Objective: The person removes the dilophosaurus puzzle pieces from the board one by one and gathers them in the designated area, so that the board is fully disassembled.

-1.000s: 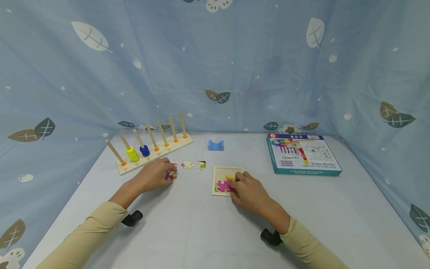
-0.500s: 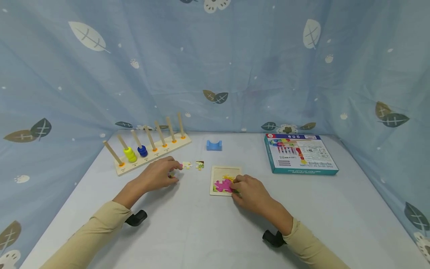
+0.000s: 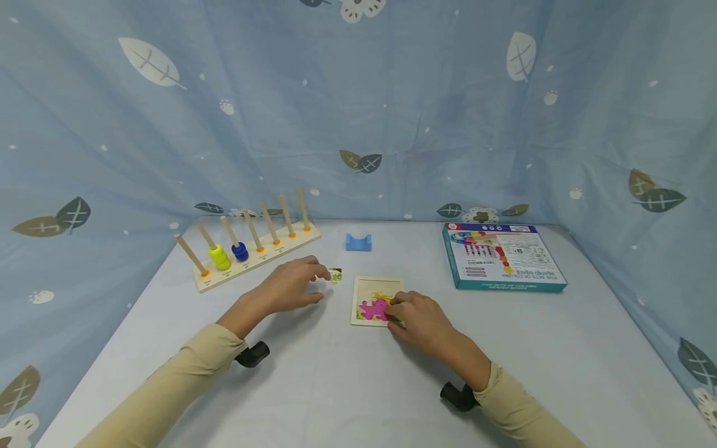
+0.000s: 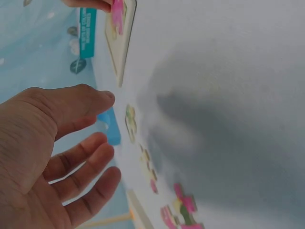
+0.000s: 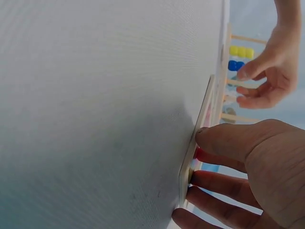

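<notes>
My left hand [image 3: 294, 285] hovers over the table with its fingers apart and nothing between them. Its fingertips are right by a green and white jigsaw piece [image 3: 335, 274]. Below the hand in the left wrist view, another pale jigsaw piece [image 4: 147, 164] and some pink and green pieces [image 4: 186, 205] lie on the table; the hand hides them from the head view. My right hand [image 3: 421, 320] holds the wooden puzzle tray [image 3: 364, 283] by its near right side, thumb at the edge and fingers over the face. Pink and yellow pieces [image 3: 372, 309] sit in the tray, partly covered by the fingers.
A wooden board with upright pegs [image 3: 257, 257] stands at the back left, with yellow and blue beads on two of the pegs. Behind the tray is a blue notched block [image 3: 358, 242]. A flat teal box [image 3: 504, 257] lies at the back right, before the curtain [image 3: 358, 112].
My left hand has moved right, off the pink and green pieces and toward the green and white piece beside the tray. My right hand stays at the tray, nearly still.
</notes>
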`<state>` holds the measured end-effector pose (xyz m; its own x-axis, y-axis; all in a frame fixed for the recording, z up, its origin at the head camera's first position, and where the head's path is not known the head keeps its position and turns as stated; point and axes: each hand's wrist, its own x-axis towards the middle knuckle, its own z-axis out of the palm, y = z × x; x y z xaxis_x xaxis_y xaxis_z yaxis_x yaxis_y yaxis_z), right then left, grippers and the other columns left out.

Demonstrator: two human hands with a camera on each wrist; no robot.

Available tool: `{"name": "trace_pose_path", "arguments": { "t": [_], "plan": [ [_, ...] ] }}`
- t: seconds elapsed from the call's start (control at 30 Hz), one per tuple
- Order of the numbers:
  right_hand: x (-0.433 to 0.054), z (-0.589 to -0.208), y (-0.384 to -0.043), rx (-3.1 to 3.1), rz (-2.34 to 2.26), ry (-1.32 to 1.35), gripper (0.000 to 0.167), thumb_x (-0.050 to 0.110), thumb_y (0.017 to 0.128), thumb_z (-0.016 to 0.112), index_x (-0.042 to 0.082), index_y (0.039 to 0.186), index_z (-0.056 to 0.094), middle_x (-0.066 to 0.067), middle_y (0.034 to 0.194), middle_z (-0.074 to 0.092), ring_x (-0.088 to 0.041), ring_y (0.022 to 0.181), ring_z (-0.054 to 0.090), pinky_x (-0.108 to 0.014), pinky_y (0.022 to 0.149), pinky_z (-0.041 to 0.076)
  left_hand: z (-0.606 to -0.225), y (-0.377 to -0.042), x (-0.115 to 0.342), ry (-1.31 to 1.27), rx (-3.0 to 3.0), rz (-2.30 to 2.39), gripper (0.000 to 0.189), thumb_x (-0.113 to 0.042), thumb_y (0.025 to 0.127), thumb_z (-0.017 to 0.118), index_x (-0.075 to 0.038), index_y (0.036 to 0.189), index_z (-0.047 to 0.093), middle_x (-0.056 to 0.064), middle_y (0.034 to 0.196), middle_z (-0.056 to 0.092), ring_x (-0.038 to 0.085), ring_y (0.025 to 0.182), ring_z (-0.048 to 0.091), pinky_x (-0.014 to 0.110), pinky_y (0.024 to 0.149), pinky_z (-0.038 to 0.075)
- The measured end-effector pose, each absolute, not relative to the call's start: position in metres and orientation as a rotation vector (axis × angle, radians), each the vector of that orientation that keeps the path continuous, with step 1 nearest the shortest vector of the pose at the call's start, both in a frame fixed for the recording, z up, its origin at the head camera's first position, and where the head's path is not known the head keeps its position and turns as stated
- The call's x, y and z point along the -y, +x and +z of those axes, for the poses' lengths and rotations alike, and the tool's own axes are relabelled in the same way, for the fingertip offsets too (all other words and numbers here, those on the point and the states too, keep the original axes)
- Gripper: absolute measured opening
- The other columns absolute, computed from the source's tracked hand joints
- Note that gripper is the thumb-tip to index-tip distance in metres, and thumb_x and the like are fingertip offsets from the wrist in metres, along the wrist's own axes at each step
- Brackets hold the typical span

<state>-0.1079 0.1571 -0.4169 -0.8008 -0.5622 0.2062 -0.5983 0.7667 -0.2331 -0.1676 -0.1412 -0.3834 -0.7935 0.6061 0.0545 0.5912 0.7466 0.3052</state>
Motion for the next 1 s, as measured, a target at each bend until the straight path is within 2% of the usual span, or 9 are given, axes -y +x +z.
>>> {"name": "trace_pose_path", "arguments": {
  "t": [0.3,0.63,1.0],
  "plan": [
    [-0.16,-0.418,-0.11,2.825,0.407,0.997,0.028,0.022,0.083,0.082,0.01,0.108,0.079,-0.004,0.105,0.069,-0.021,0.094,0.064,-0.035,0.079,0.055,-0.384,-0.173,0.117,1.043,-2.843,0.451,0.036,-0.02,0.085,0.08,-0.012,0.119,0.072,0.002,0.111,0.064,0.02,0.095,0.062,0.035,0.076,0.051],
    [-0.16,-0.416,-0.11,2.87,0.388,1.002,0.029,0.02,0.084,0.082,0.009,0.111,0.078,-0.005,0.104,0.068,-0.021,0.094,0.063,-0.035,0.08,0.055,-0.384,-0.18,0.085,1.118,-2.807,0.392,0.035,-0.024,0.084,0.08,-0.013,0.116,0.072,0.003,0.108,0.064,0.016,0.094,0.06,0.035,0.079,0.051],
    [-0.162,-0.418,-0.109,2.856,0.385,1.005,0.03,0.02,0.084,0.082,0.01,0.112,0.078,-0.004,0.103,0.068,-0.02,0.092,0.063,-0.033,0.078,0.055,-0.386,-0.181,0.057,1.115,-2.745,0.387,0.046,-0.031,0.085,0.08,-0.014,0.125,0.068,0.003,0.113,0.063,0.016,0.096,0.057,0.035,0.081,0.05]
  ]
}}
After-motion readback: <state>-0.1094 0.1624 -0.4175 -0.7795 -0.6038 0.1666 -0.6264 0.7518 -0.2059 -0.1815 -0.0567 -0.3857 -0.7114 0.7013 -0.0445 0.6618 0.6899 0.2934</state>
